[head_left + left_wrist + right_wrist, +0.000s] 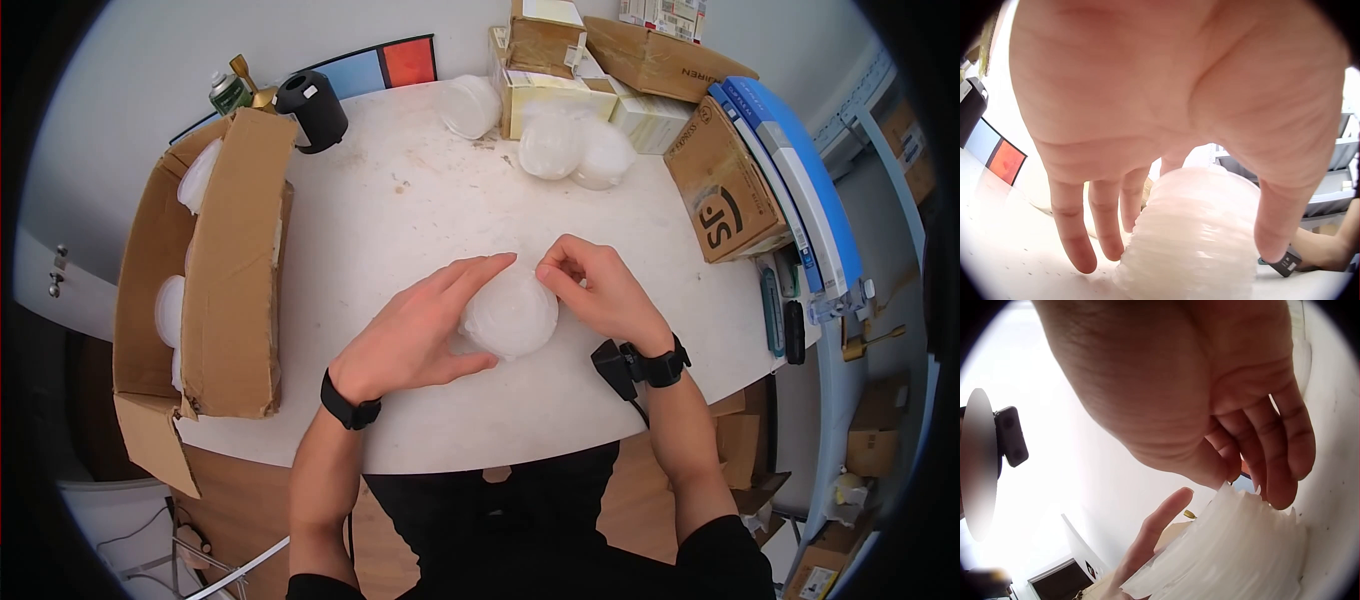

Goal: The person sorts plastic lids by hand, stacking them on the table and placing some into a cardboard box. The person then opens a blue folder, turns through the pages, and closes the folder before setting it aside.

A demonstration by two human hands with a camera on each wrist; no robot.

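A stack of round, translucent white pieces [512,314] with ridged sides stands on the white table in front of the person. Around its left side is the left hand [425,325], fingers extended and thumb apart; in the left wrist view the hand [1172,125] arches over the stack [1194,237]. At the stack's upper right edge, the right hand [600,290] pinches the rim between thumb and index finger. The right wrist view shows this hand [1210,400] with its other fingers bent beside the stack [1235,550]. Whether the left fingertips touch it I cannot tell.
An open cardboard box [235,270] holding white round pieces stands at the left. More white stacks [470,107] [575,150] lie at the back near small boxes [560,95]. A black cylinder [311,112] is back left; a carton [722,185] and blue folders [790,170] stand right.
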